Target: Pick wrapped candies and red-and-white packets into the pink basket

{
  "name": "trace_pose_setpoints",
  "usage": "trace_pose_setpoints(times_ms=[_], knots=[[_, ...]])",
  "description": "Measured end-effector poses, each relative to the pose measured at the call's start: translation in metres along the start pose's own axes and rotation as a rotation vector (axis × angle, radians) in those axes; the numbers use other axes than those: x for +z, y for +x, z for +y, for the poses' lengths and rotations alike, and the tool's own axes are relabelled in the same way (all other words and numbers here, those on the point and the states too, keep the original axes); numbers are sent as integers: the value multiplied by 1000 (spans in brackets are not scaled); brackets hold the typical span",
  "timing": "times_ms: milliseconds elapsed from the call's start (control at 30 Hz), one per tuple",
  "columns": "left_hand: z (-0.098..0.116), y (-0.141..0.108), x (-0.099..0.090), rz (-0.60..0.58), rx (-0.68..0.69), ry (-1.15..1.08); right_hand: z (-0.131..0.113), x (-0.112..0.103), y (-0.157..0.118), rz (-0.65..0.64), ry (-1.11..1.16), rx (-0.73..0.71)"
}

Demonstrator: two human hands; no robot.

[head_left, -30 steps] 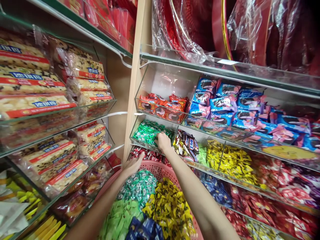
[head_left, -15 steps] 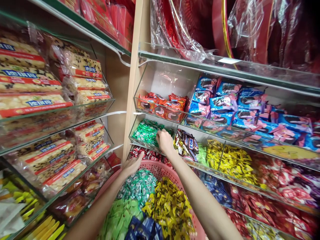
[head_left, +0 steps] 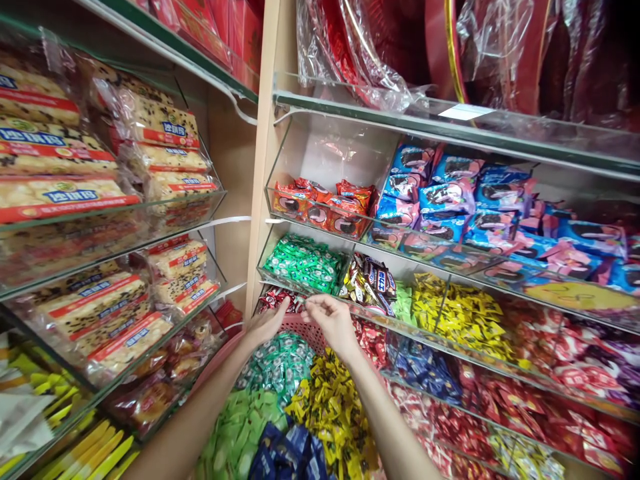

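Observation:
A pink perforated basket (head_left: 307,329) sits in front of me, holding teal-green wrapped candies (head_left: 277,367), light green ones (head_left: 245,427), yellow ones (head_left: 333,407) and dark blue ones (head_left: 290,453). My left hand (head_left: 269,323) is over the basket's far left rim, fingers stretched out and nothing seen in it. Close by, my right hand (head_left: 330,321) is above the far rim with its thumb and fingers pinched together; whatever they hold is too small to make out. Just beyond it, green wrapped candies (head_left: 305,263) fill a clear shelf bin.
Right of the green bin are chocolate bars (head_left: 375,280) and yellow candies (head_left: 457,317). Red packets (head_left: 320,200) and blue packets (head_left: 450,193) lie one tier higher. Glass shelf edges (head_left: 400,120) jut out. Packaged pastries (head_left: 100,313) line the left shelves, beside a wooden post (head_left: 260,160).
My right hand has come out of the green candy bin and down toward me, over the basket's far rim. My left hand has hardly moved. The view has shifted slightly.

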State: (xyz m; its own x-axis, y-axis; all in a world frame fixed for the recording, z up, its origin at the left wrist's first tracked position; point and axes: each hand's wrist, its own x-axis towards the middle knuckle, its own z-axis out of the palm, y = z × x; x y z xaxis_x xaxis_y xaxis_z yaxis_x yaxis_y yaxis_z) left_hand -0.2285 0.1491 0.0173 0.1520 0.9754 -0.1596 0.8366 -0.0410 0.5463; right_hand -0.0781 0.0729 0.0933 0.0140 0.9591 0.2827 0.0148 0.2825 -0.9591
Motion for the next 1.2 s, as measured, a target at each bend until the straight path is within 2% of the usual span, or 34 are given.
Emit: trace_pose_setpoints(times_ms=[133, 267, 500, 667, 967, 1200], knots=[[2, -2, 1, -28, 41, 25, 17, 3, -13, -26, 6, 86], [3, -3, 2, -40, 16, 23, 39, 1, -18, -98, -87, 61], [5, -4, 1, -31, -6, 0, 64, 6, -26, -415, -603, -42], [3, -3, 1, -25, -51, 7, 76, 17, -32, -551, -802, -60], [3, 0, 5, -23, -25, 30, 86, 53, -24, -683, -942, -29], [2, -2, 7, -30, -11, 55, 95, 65, -19, -750, -967, -77]])
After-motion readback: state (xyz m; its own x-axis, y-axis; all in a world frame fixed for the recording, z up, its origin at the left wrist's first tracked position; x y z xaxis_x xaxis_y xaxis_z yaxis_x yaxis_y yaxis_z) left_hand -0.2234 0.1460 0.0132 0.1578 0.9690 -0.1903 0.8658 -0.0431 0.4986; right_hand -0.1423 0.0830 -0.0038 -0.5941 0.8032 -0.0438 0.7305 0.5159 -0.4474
